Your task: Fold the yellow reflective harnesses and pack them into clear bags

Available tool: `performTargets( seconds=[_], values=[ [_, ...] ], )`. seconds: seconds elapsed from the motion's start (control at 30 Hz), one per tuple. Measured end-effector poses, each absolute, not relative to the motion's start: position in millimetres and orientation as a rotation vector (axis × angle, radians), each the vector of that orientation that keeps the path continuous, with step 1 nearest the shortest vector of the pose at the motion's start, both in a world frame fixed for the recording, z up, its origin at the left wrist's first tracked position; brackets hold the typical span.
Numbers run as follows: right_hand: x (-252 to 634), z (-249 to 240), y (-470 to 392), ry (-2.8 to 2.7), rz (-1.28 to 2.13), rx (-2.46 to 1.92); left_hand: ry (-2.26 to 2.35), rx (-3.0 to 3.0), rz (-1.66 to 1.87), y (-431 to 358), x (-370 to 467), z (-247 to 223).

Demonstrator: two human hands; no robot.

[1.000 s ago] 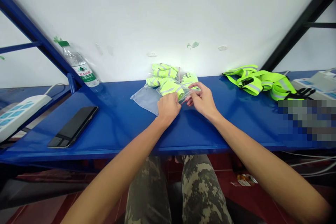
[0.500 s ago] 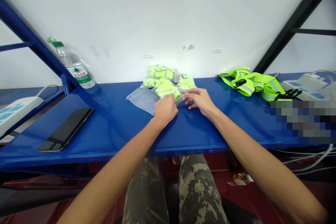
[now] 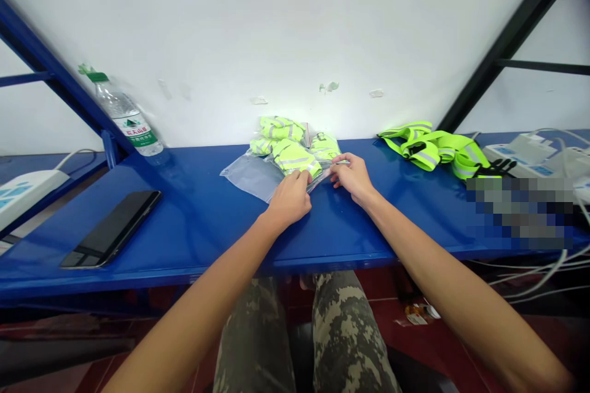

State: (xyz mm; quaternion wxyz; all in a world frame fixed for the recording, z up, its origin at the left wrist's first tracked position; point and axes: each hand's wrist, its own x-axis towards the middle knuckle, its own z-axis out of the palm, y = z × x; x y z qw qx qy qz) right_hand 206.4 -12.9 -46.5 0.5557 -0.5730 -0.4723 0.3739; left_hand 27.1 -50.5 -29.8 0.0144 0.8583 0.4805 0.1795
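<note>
curls the left hand [image 3: 290,198] over the near edge of a clear bag [image 3: 324,177] with a yellow roll [image 3: 294,158] inside; cannot tell whether pinching it or only touching. pinches the bag's right end with the right hand [image 3: 353,178]. has the bag lying on the blue table [image 3: 203,209], just in front of other rolls [image 3: 283,128] near the wall [image 3: 276,24]. shows loose straps [image 3: 445,148] well to the right; to the left, a phone [image 3: 113,227] lying flat and, farther back, a bottle [image 3: 131,126] near the wall.
</note>
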Motion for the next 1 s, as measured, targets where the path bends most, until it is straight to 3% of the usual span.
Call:
performTargets(
  seconds=[0.53, 1.0],
  values=[
    [210.3, -45.2, -9.9, -1.022, 0.846, -1.316, 1.587, 2.709, 0.516, -58.3, 23.8, -28.4],
    [213.1, -39.2, -12.4, -0.975, 1.007, -1.274, 1.368, 2.918, 0.375, -63.5, 26.0, -25.5]
  ],
)
